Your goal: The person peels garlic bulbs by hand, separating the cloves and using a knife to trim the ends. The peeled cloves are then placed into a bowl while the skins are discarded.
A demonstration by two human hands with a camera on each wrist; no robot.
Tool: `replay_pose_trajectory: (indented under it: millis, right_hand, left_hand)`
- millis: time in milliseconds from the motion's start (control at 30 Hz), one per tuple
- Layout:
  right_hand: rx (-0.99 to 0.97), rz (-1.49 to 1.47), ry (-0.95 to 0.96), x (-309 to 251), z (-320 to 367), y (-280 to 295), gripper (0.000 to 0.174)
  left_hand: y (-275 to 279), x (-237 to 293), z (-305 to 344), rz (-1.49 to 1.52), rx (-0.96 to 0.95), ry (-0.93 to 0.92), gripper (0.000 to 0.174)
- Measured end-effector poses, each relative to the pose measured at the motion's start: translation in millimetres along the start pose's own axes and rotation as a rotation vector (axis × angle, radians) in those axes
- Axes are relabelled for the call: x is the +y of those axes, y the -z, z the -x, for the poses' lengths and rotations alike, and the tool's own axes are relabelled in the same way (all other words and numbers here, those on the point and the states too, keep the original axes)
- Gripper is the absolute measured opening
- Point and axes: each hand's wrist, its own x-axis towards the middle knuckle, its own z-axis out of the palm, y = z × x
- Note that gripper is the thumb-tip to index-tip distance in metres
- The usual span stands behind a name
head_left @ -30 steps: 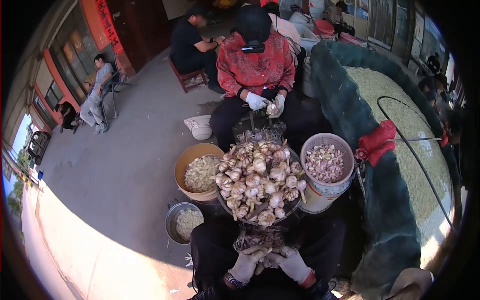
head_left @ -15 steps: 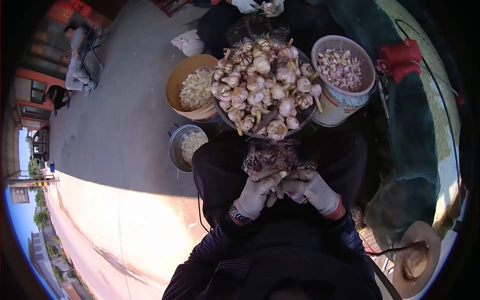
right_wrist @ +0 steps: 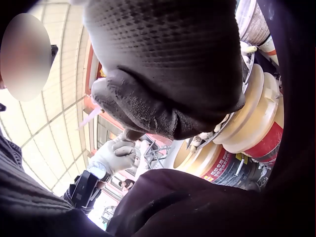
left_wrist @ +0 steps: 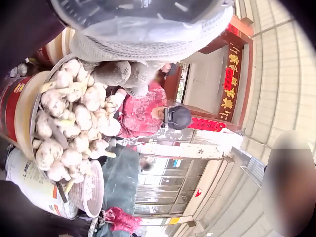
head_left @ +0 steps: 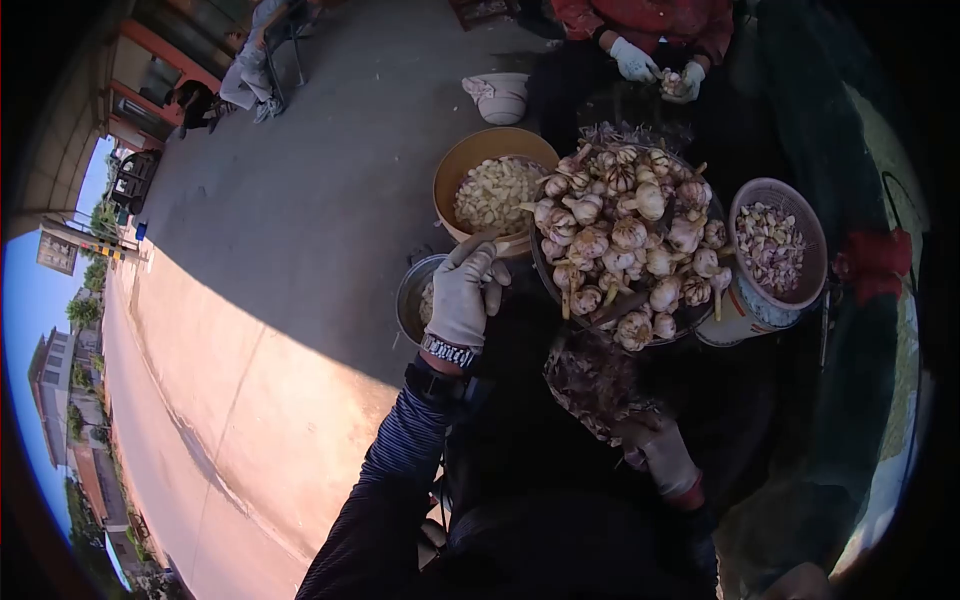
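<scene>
My gloved left hand (head_left: 460,298) hangs over a small metal bowl (head_left: 405,300) of peeled garlic cloves, partly covering it. Its fingers are loosely bent, with nothing visible in them. At my lap, my gloved right hand (head_left: 662,455) curls round a piece of garlic (head_left: 635,457), mostly hidden by the fingers. A thin pale-pink bit of the garlic pokes out past the fingertips in the right wrist view. Dry purplish garlic skins (head_left: 590,385) lie beside that hand. In front, a wide round tray (head_left: 541,270) is heaped with whole garlic bulbs (head_left: 630,235).
A yellow tub (head_left: 445,190) of peeled cloves stands left of the tray. To the right, a pink basket (head_left: 818,235) of unpeeled cloves sits on a white bucket (head_left: 735,318). Opposite, a person in red (head_left: 700,25) holds garlic in gloved hands. A red glove (head_left: 873,262) lies farther right.
Both hands were together at the lap on the garlic. The left hand has moved forward and left over the metal bowl; the right has stayed low, apart from it. The head view has shifted.
</scene>
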Motion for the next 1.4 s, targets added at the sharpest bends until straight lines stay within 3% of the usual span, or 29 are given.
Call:
replay_pose_trajectory:
  millis: [67,133,167,200,233,267,300,400,500,533,600,700,800,867,933,967,1000,1033,1067,1133,1167,1333,1400]
  right_hand:
    - [0.016,-0.002,-0.007,-2.3,-4.6,-3.2,0.023]
    - [0.127,-0.086,0.064,4.0,-8.9,-3.6,0.031]
    - [0.105,-0.042,0.139,7.4,-11.6,-1.3,0.042]
    - [0.123,-0.049,0.133,6.0,-13.0,-2.1,0.042]
    - [0.091,-0.192,0.161,4.3,-14.0,-5.5,0.048]
    - [0.072,-0.336,0.186,4.5,-13.2,-4.7,0.054]
    - [0.029,-0.328,0.210,18.1,-25.0,2.7,0.071]
    - [0.043,-0.508,0.217,30.3,-33.2,6.2,0.072]
    - [-0.070,-0.650,0.160,17.3,-34.5,1.0,0.088]
    - [-0.077,-0.659,0.160,16.7,-34.1,-2.0,0.088]
    - [-0.101,-0.624,0.178,17.4,-30.1,-4.3,0.088]
    - [-0.235,-0.627,0.207,16.2,-20.1,-8.3,0.082]
    - [-0.177,-0.456,0.389,2.4,-6.5,-18.0,0.084]
    - [-0.197,-0.548,0.334,4.6,-3.7,-21.3,0.086]
    - [-0.216,-0.605,0.312,8.6,-3.3,-18.9,0.074]
    - [-0.224,-0.612,0.318,12.2,-2.4,-16.9,0.074]
    - [-0.117,-0.476,0.283,16.7,-2.3,-13.4,0.063]
    - [-0.010,-0.339,0.246,21.0,-2.9,-10.0,0.051]
    - [-0.015,-0.342,0.248,25.6,-4.0,-6.7,0.051]
    - [0.112,-0.315,0.189,26.4,-3.6,-3.9,0.034]
    - [0.135,-0.319,0.197,24.3,2.2,-4.7,0.027]
    - [0.095,-0.295,0.244,16.2,8.7,-12.0,0.022]
    - [0.115,-0.294,0.253,16.3,11.1,-13.6,0.021]
  left_hand:
    - [14.8,-1.9,-52.4,-0.045,0.017,-0.165,0.037]
    - [36.2,-15.0,-89.3,-0.051,0.042,-0.133,0.040]
    - [41.5,-16.4,-89.6,-0.059,0.054,-0.135,0.038]
    - [45.6,-15.9,-89.2,-0.068,0.063,-0.141,0.036]
    - [50.9,-13.8,-84.7,-0.048,0.030,-0.148,0.033]
    - [55.4,-15.9,-77.6,-0.024,-0.010,-0.143,0.031]
    - [52.8,-13.1,-62.4,0.016,-0.088,-0.169,0.030]
    - [25.6,-10.0,12.3,-0.041,-0.377,-0.183,0.032]
    - [-11.0,-30.0,85.8,-0.216,-0.534,0.150,0.032]
    - [-23.8,-45.1,104.9,-0.254,-0.558,0.286,0.035]
    - [-48.4,-84.7,134.7,-0.371,-0.644,0.066,0.041]
    - [-59.8,-123.3,157.5,-0.682,-0.575,-0.234,0.037]
    - [-57.0,-126.9,159.2,-0.810,-0.518,-0.322,0.031]
    - [-57.8,-128.0,158.3,-0.691,-0.494,-0.336,0.027]
    - [-57.1,-118.9,157.9,-0.573,-0.467,-0.358,0.024]
    - [-53.3,-110.1,160.7,-0.445,-0.433,-0.058,0.022]
    - [-52.3,-101.2,162.1,-0.309,-0.389,0.235,0.020]
    - [-53.3,-95.2,163.1,-0.315,-0.386,0.228,0.020]
    - [-54.5,-90.4,164.8,-0.257,-0.376,0.237,0.021]
    - [-55.2,-88.2,167.2,-0.201,-0.368,0.246,0.022]
    - [-56.5,-88.5,168.4,-0.212,-0.368,0.214,0.022]
    - [-63.4,-99.1,173.1,-0.374,-0.436,0.065,0.025]
    - [-72.1,-102.0,175.4,-0.524,-0.421,-0.405,0.027]
